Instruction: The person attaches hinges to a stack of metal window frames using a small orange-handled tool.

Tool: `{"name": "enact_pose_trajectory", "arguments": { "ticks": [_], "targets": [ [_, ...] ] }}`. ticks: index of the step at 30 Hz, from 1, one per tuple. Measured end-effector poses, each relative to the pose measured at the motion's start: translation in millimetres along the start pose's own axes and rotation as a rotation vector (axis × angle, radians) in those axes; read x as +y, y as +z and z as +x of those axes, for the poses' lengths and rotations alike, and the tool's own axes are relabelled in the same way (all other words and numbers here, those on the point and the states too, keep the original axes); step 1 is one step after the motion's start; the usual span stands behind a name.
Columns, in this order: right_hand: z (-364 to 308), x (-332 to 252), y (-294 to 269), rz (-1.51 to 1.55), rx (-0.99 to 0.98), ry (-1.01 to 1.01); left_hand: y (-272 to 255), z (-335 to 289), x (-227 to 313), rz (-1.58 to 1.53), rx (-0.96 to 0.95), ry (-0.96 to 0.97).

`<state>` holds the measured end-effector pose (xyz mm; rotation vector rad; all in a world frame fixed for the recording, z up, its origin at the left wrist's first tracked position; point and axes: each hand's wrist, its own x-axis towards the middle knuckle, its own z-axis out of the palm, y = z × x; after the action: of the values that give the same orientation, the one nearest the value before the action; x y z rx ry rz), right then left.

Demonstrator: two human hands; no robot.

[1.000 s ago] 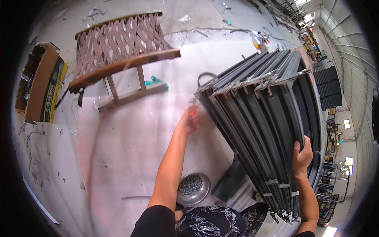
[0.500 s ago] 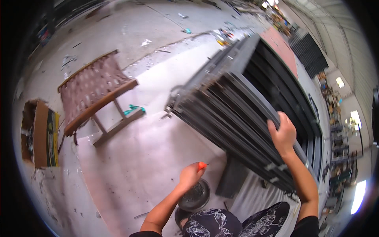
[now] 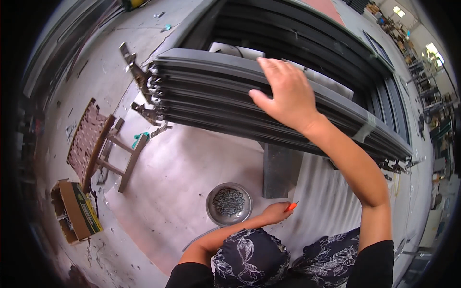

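Note:
A stack of dark grey metal frames point(image 3: 206, 96) leans across the space in front of me, with metal fittings at its ends. My right hand point(image 3: 290, 96) is over the top rail of the foremost frame, thumb and fingers spread; whether the palm touches the metal I cannot tell. Low in front of my knees, my left hand point(image 3: 275, 213) is closed around a small tool with an orange handle point(image 3: 291, 207); its kind is not clear. Close to that hand stands a round metal bowl point(image 3: 209, 211) with many small metal fasteners point(image 3: 228, 201) in it.
A low stool with a woven seat point(image 3: 86, 144) lies tipped over at the left, near an open cardboard box point(image 3: 79, 213). Beneath the frames a dark flat panel point(image 3: 278, 175) reaches the pale floor sheet point(image 3: 158, 211). Shelves point(image 3: 439, 120) line the far right.
The view has turned, so the stack now lies more level across it. My right hand's fingers have come away from their grip on the rail. My left hand is now right of the bowl.

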<state>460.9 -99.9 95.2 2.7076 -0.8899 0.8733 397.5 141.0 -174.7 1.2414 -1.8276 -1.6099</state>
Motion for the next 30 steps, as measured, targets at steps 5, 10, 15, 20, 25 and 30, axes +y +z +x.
{"name": "enact_pose_trajectory", "arguments": {
  "ticks": [5, 10, 15, 20, 25, 30],
  "targets": [
    [-74.5, -5.3, -40.2, 0.138, -0.061, -0.137, 13.5, 6.6, 2.5, 0.008, -0.076, -0.03],
    [-236.4, 12.1, -60.7, 0.433, -0.984, -0.082, 3.5, 15.6, 8.9, -0.276, -0.199, -0.078],
    [-338.3, 48.1, -109.8, 0.551, -1.182, 0.264, -24.4, 31.7, 101.6, -0.473, -0.51, -0.162],
    [-384.0, 88.7, -126.2, 0.726, -1.07, 0.319, -42.9, 46.4, 148.3, -0.109, -0.431, -0.19],
    [-539.9, 153.5, -127.3, 0.673, -1.081, 1.043, -69.6, 94.9, 235.2, 0.378, -0.029, -0.034],
    [-652.9, 139.2, -146.5, 1.291, -0.157, 1.89, -73.6, 134.9, 344.3, 0.663, 0.328, 0.362]
  ]
}}
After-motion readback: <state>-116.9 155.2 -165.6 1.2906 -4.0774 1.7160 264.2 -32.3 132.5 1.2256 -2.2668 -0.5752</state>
